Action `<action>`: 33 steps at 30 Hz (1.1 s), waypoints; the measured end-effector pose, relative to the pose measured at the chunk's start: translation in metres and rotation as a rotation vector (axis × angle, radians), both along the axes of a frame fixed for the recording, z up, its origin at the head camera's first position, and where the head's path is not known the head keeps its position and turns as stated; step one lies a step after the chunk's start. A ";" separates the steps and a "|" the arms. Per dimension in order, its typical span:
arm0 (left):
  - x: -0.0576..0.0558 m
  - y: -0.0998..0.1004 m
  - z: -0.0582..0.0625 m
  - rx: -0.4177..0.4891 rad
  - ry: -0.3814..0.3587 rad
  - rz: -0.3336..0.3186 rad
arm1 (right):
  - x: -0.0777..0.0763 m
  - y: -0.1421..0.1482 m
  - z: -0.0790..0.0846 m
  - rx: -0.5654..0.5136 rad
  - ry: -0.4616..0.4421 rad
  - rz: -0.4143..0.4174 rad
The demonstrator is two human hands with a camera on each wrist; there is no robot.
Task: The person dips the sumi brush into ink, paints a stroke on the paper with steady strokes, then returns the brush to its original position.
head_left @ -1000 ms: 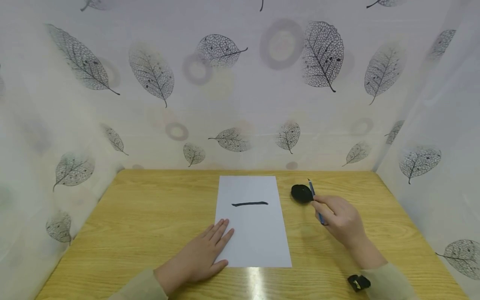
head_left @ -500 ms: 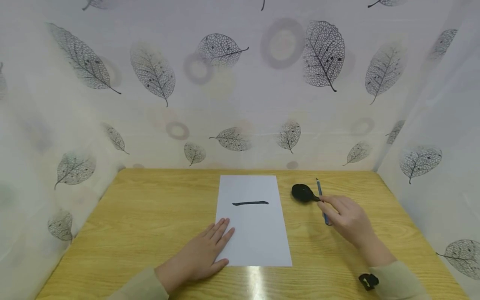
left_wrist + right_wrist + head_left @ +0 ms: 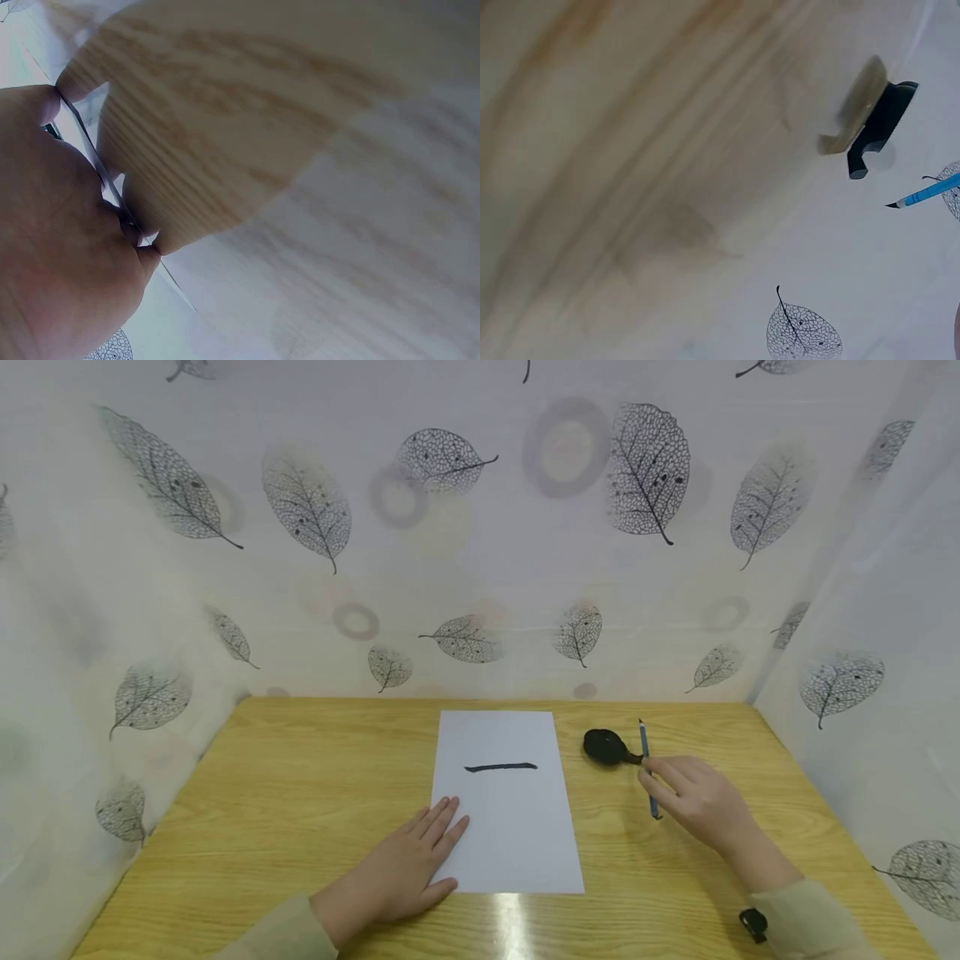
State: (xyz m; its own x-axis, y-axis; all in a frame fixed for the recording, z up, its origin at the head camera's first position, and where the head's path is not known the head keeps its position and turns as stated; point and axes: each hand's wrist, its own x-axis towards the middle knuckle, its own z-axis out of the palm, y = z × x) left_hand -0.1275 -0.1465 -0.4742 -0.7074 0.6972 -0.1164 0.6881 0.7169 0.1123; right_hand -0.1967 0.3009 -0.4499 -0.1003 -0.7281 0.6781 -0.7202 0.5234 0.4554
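In the head view a white sheet of paper (image 3: 510, 839) with one thick black stroke (image 3: 501, 767) lies on the table. My left hand (image 3: 401, 868) rests on the sheet's lower left edge, fingers straight; the left wrist view shows the hand (image 3: 67, 225) beside the paper's edge. My right hand (image 3: 701, 806) pinches a slim blue brush (image 3: 644, 742) between thumb and fingers. Its dark tip points toward the far side of the table. Just left of the brush sits a black spoon-shaped ink dish (image 3: 603, 747). The right wrist view shows the brush (image 3: 928, 192) near the dish (image 3: 885, 120).
The wood-grain table (image 3: 300, 793) ends at a pale curtain (image 3: 480, 568) printed with leaves, which also encloses both sides. A small black item (image 3: 753, 925) is at the right sleeve (image 3: 810, 918).
My right hand has moved to the right with the brush, away from the dish, uncovering the dish's handle. The left hand and paper have stayed put.
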 end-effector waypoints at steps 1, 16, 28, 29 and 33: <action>0.000 0.000 0.001 -0.012 -0.002 0.002 | -0.001 0.000 0.000 0.019 0.008 0.006; 0.001 0.001 0.002 -0.035 0.006 0.006 | -0.009 0.013 -0.018 0.271 0.049 -0.019; 0.000 0.001 0.001 -0.048 0.015 0.007 | -0.013 0.016 -0.021 0.379 0.069 -0.015; 0.000 0.001 0.001 -0.056 0.014 0.009 | -0.013 0.016 -0.022 0.393 0.073 -0.015; 0.000 0.001 0.002 -0.061 0.017 0.008 | -0.013 0.016 -0.024 0.422 0.082 -0.015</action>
